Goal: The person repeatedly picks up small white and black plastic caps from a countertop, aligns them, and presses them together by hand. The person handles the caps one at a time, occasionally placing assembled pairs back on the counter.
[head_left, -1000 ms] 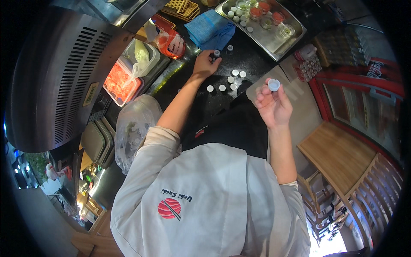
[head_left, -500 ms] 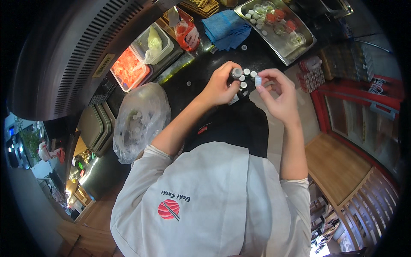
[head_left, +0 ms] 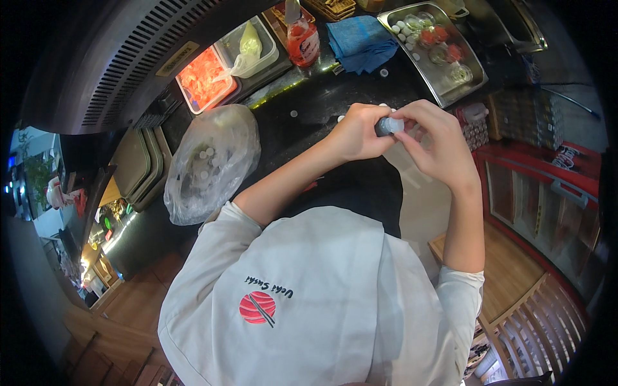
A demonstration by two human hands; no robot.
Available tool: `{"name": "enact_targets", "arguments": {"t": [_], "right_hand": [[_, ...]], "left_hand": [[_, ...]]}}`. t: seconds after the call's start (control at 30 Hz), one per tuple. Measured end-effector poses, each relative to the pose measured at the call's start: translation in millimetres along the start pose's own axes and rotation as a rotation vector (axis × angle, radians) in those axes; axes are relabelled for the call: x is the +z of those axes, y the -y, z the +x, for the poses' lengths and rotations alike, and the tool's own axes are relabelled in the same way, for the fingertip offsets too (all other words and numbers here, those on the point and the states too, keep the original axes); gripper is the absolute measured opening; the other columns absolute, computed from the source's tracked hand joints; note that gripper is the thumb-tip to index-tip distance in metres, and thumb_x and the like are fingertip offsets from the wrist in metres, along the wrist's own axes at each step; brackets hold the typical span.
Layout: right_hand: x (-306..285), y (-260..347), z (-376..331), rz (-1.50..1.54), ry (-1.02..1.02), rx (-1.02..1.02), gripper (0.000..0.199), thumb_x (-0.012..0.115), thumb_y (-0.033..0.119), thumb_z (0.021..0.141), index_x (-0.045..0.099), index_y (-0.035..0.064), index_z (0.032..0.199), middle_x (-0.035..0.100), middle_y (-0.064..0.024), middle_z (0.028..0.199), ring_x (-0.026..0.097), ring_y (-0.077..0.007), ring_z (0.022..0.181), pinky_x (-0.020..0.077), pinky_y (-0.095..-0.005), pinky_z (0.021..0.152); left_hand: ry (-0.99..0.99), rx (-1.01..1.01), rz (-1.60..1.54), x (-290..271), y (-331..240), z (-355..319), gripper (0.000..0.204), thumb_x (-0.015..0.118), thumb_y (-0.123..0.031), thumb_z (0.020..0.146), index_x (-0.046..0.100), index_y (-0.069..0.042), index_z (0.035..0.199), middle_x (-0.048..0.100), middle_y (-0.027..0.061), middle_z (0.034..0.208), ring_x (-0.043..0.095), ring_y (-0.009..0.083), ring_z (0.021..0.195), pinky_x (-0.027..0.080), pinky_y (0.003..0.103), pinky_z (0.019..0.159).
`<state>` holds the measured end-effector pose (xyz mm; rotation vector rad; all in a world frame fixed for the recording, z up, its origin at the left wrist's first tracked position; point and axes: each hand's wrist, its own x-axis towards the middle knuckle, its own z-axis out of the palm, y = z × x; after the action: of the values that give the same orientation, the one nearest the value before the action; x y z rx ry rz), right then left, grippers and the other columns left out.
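In front of my body, over the counter's edge, my left hand (head_left: 362, 133) is closed round a small dark bottle (head_left: 381, 127). The bottle lies tilted, its translucent whitish cap (head_left: 395, 126) pointing to the right. My right hand (head_left: 441, 136) pinches this cap between thumb and fingers. Just beyond my left hand, a small white cap (head_left: 341, 118) shows on the black counter; other small items there are mostly hidden behind my hands. To the left lies a clear plastic bag (head_left: 225, 132) with several small whitish caps inside.
At the back right, a metal tray (head_left: 444, 96) holds small round containers and white-capped pieces. Beside it lie a blue cloth (head_left: 362, 42), a red squeeze bottle (head_left: 302, 46) and tubs of pink food (head_left: 203, 78) and a piping bag (head_left: 250, 48). A red-framed fridge (head_left: 541, 167) stands right.
My right hand has brought a cap onto the bottle in my left hand. The left hand has turned, bringing the bottle to a sideways tilt. The view has shifted slightly.
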<state>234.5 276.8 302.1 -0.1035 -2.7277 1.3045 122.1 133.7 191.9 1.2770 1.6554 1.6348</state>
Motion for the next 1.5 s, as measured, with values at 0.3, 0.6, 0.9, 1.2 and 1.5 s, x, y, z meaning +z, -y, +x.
{"name": "enact_targets", "arguments": {"t": [0.3,0.6,0.9,1.2,1.5], "right_hand": [[-5,6,-5,-0.067,0.066,0.003,0.027,0.074,0.001,0.084,0.07,0.0012,0.111,0.067,-0.0142,0.104,0.069,-0.0269,0.076,0.056,-0.0349,0.068],[-7,1,-3,-0.05,0.117,-0.017,0.026,0.073,0.002,0.084,0.071,0.0003,0.11,0.066,-0.0175,0.097,0.066,-0.039,0.084,0.0534,-0.0414,0.072],[-1,7,-7,-0.11,0.18,0.069,0.024,0.072,0.007,0.088,0.069,-0.0001,0.111,0.065,-0.0187,0.095,0.064,-0.0411,0.084,0.0516,-0.0443,0.074],[-1,16,-10,-0.148,0.185,0.112,0.024,0.073,0.011,0.088,0.069,0.0022,0.109,0.066,-0.0172,0.094,0.065,-0.0394,0.086,0.0523,-0.0447,0.076],[16,10,-18,-0.253,0.065,0.231,0.025,0.08,0.022,0.085,0.069,0.0044,0.099,0.066,-0.0148,0.083,0.066,-0.0345,0.075,0.0521,-0.0444,0.069]], "left_hand": [[0.088,-0.101,0.029,2,-3,-3,0.026,0.076,-0.008,0.076,0.075,-0.004,0.102,0.073,0.0172,0.085,0.076,0.0273,0.08,0.056,0.033,0.072],[0.146,-0.159,0.021,2,-10,-4,0.026,0.077,-0.013,0.078,0.076,-0.006,0.103,0.074,0.0179,0.086,0.075,0.0331,0.082,0.057,0.035,0.074],[0.11,-0.201,0.087,8,-8,-13,0.027,0.078,-0.016,0.076,0.077,-0.008,0.102,0.074,0.017,0.084,0.075,0.0331,0.082,0.057,0.036,0.074],[0.252,-0.247,-0.13,7,-12,-11,0.022,0.076,-0.018,0.076,0.075,-0.006,0.095,0.074,0.0142,0.083,0.075,0.025,0.082,0.057,0.035,0.076],[0.209,-0.281,-0.003,6,-24,-10,0.021,0.078,-0.013,0.073,0.074,-0.003,0.091,0.072,0.0124,0.078,0.073,0.0193,0.077,0.055,0.035,0.07]]}}
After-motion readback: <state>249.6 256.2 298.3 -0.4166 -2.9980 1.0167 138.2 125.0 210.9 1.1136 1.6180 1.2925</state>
